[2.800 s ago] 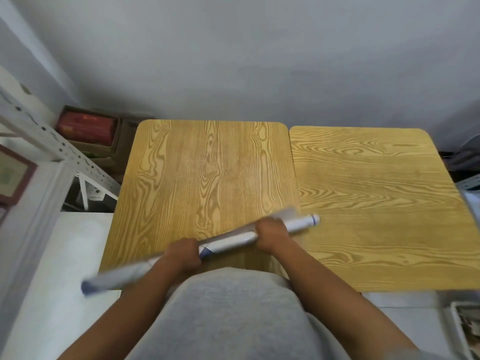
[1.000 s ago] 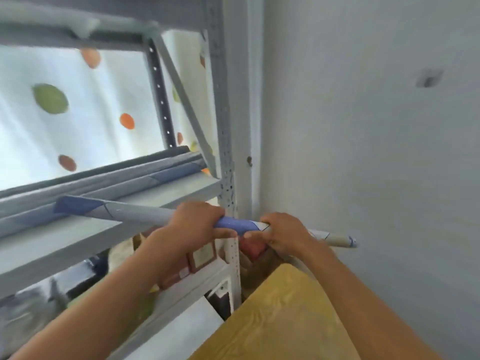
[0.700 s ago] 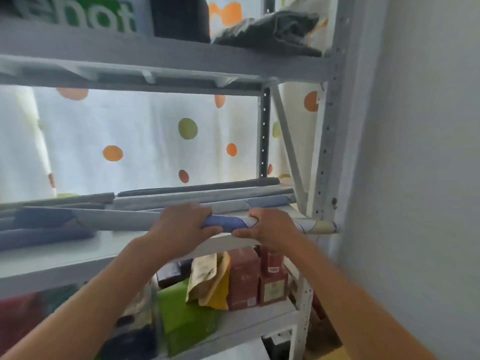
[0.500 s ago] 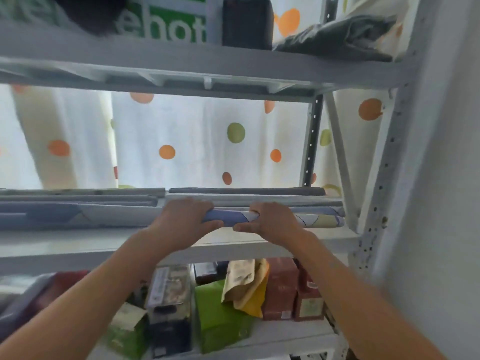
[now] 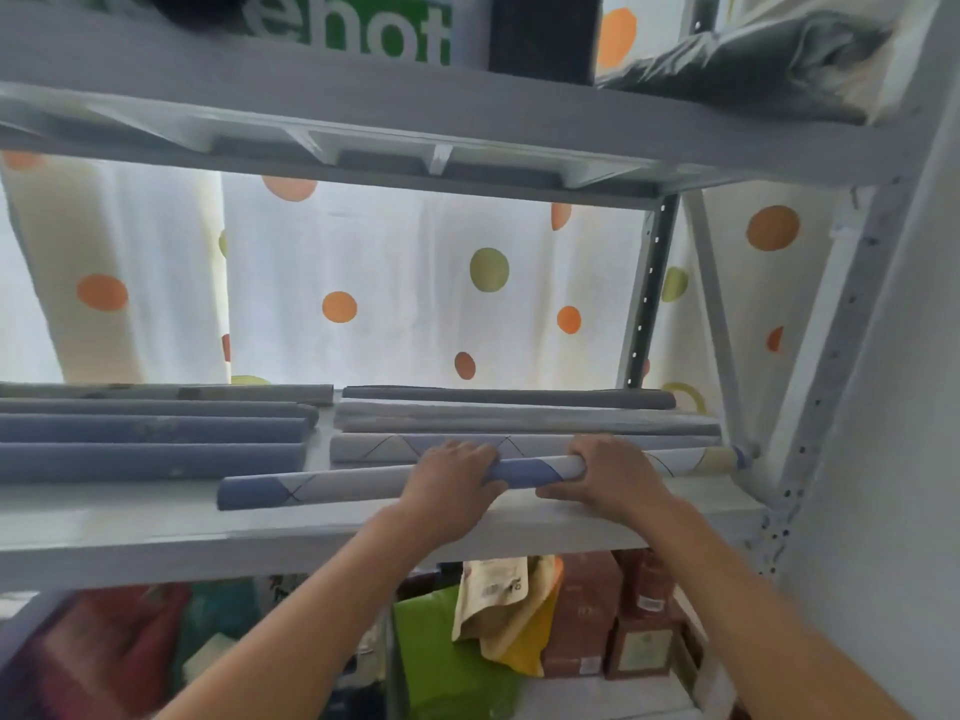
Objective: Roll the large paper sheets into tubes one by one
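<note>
A rolled paper tube (image 5: 322, 485), grey-white with blue patches, lies lengthwise along the front of a grey metal shelf (image 5: 156, 532). My left hand (image 5: 449, 478) grips it near its middle and my right hand (image 5: 610, 472) grips it a little further right. Behind it lie several other rolled tubes (image 5: 150, 439), blue-grey ones on the left and paler ones (image 5: 524, 420) on the right, all parallel to the shelf edge. The tube's right end (image 5: 727, 457) reaches the shelf's upright post.
An upper shelf (image 5: 363, 111) carries a green printed box, a black box and dark cloth. A dotted white curtain (image 5: 415, 283) hangs behind. The lower shelf holds red boxes (image 5: 587, 615), a green bag (image 5: 447, 652) and paper pouches. A white wall (image 5: 893, 459) stands at the right.
I turned from the wooden tables to the shelving with the rolled tube in both hands. Over the last second the tube came down onto the shelf in front of the other tubes.
</note>
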